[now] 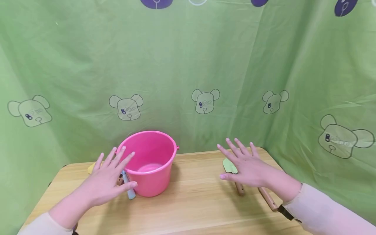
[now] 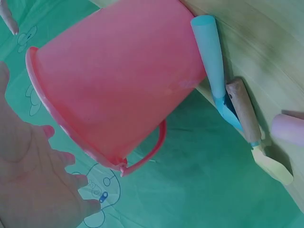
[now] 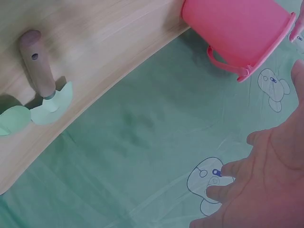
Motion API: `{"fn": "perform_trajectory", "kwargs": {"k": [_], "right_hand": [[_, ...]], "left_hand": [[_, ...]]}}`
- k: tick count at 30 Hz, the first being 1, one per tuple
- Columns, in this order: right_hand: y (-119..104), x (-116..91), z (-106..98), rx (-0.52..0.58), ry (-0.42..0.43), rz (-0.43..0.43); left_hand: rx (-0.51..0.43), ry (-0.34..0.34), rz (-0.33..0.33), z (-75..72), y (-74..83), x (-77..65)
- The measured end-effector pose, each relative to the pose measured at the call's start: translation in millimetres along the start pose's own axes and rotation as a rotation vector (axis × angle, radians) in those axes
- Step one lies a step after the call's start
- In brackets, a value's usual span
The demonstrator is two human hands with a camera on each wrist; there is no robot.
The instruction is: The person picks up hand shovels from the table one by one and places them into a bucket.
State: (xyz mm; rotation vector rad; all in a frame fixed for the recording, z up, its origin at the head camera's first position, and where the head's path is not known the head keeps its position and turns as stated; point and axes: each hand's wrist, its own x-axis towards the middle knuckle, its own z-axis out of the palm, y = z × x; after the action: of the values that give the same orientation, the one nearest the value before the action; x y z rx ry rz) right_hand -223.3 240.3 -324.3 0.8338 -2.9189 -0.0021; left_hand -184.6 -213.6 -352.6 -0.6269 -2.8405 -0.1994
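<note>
My left hand [image 1: 107,181] hovers over the left of the table with fingers spread, overlapping the rim of a pink bucket [image 1: 154,182] in the head view. Beside the bucket lie a blue toy garden tool [image 2: 209,52] and a small shovel [image 2: 244,109] with a wooden handle and pale yellow blade, partly hidden by the hand in the head view. Fingers spread too, my right hand [image 1: 249,168] is above the right side, holding nothing. Below it are a light green hand trowel [image 1: 230,165] and another tool's wooden handle [image 1: 268,199]; a second green blade [image 3: 14,119] shows in the right wrist view.
The wooden table [image 1: 194,202] has rounded back corners. Green cloth [image 1: 182,65] printed with bear heads hangs behind it and at both sides. A pinkish-purple handle [image 2: 287,129] lies near the yellow-bladed shovel. The bucket's handle [image 3: 223,64] hangs down behind it.
</note>
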Motion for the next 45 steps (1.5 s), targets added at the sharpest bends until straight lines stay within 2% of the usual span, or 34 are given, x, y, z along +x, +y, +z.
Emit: {"fn": "perform_trajectory", "kwargs": {"k": [9, 27, 45], "right_hand": [[-6, 2, 0, 0.014, -0.004, -0.008], [-17, 9, 0, -0.003, -0.023, -0.013], [-34, 20, 4, -0.004, -0.006, -0.071]], "left_hand": [[-0.032, -0.004, 0.035, 1.8, 6.5, 0.8], [-0.014, 0.003, 0.062, 8.3, 13.2, 6.1], [-0.023, 0.012, 0.088, 14.1, 26.7, 14.3]]}}
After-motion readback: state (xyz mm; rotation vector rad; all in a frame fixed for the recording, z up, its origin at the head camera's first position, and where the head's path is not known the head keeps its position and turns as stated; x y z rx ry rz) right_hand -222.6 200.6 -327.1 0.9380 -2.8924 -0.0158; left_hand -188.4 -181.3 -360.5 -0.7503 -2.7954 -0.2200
